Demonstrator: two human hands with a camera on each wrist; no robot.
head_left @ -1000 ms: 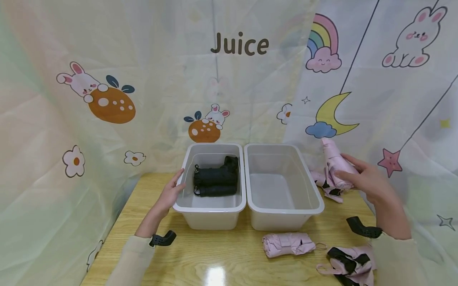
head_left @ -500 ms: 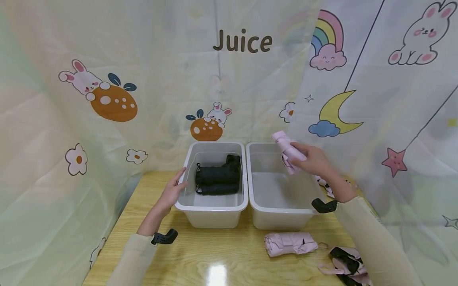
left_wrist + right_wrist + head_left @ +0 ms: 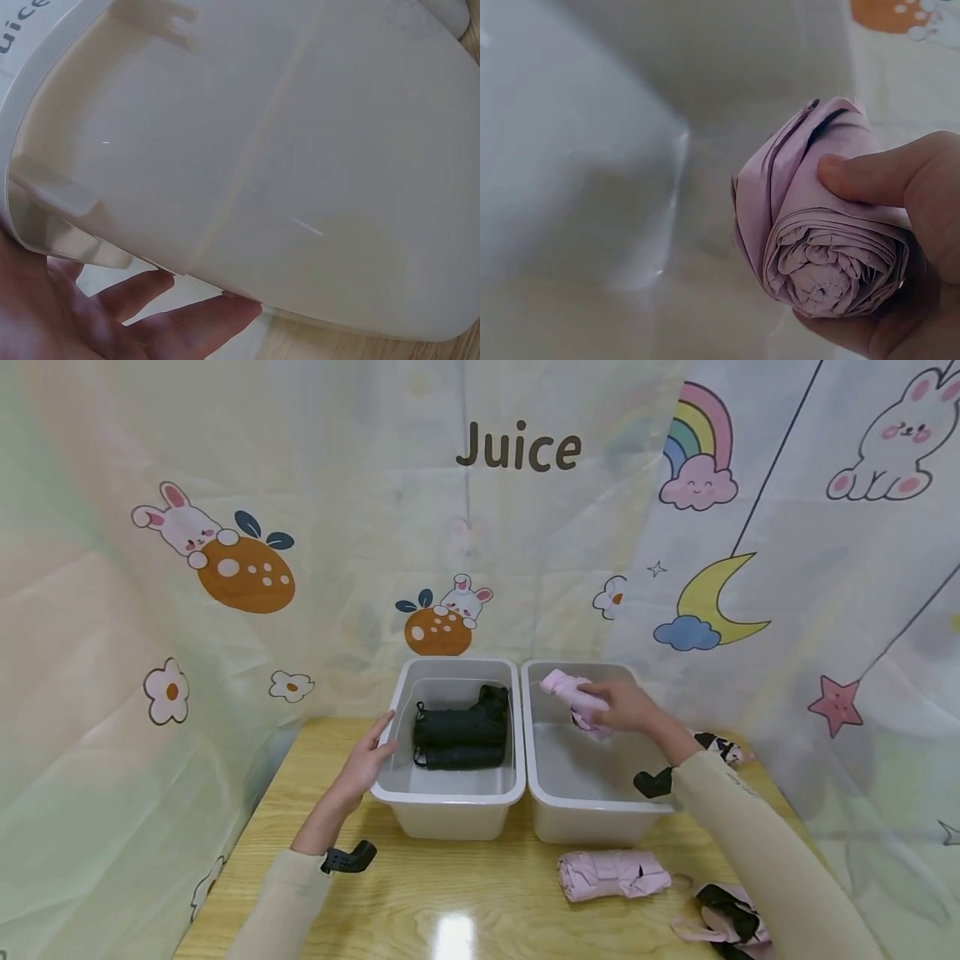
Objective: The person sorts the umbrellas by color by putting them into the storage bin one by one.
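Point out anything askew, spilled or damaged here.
Nothing looks spilled or damaged. The pink-and-black bundle at the head view's lower right stands out slightly: it lies loose and rumpled, unlike the neatly rolled pink bundle nearby.

And there it was, the pale pink rolled bundle [image 3: 567, 689], pinched between thumb and fingers in the right hand [image 3: 626, 706], tilted, its coiled, crumpled end turned to the right wrist camera and a dark streak in its fold! It hung well clear of the floor of the right bin [image 3: 592, 822], a pale, deep tub with rounded corners. Snug alongside sat the matching left bin [image 3: 450, 820], upright, its left side touched by the left hand [image 3: 360, 768], with black bundles [image 3: 457, 727] lying crosswise inside, small loops at their left ends.
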